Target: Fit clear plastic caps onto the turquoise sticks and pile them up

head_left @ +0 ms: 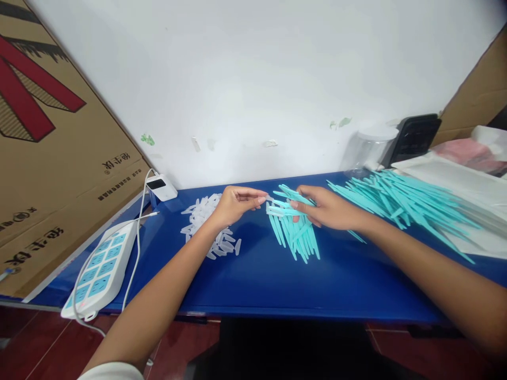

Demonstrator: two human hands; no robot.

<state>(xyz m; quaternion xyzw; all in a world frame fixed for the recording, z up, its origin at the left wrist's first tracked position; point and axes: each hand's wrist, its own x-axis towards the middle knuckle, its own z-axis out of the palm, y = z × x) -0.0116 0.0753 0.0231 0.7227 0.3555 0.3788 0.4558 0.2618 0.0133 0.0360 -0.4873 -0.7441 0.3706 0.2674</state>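
My left hand (241,205) pinches a small translucent plastic cap (270,198) between thumb and fingertips, at the end of one of the slim turquoise sticks. Several of these turquoise plastic sticks (291,205) are gripped in my right hand (327,207), fanned out toward the left. Below that hand lies a small pile of similar sticks (299,237), some with pale ends. A heap of loose translucent caps (206,216) spreads on the table just left of and behind my left hand.
The blue table (253,285) meets a white wall. A larger heap of turquoise sticks (400,200) lies at right beside a white tray (431,169), a clear jar (372,148) and a black object (415,134). At left are a power strip (101,266), a white device (162,187) and a cardboard box (59,158).
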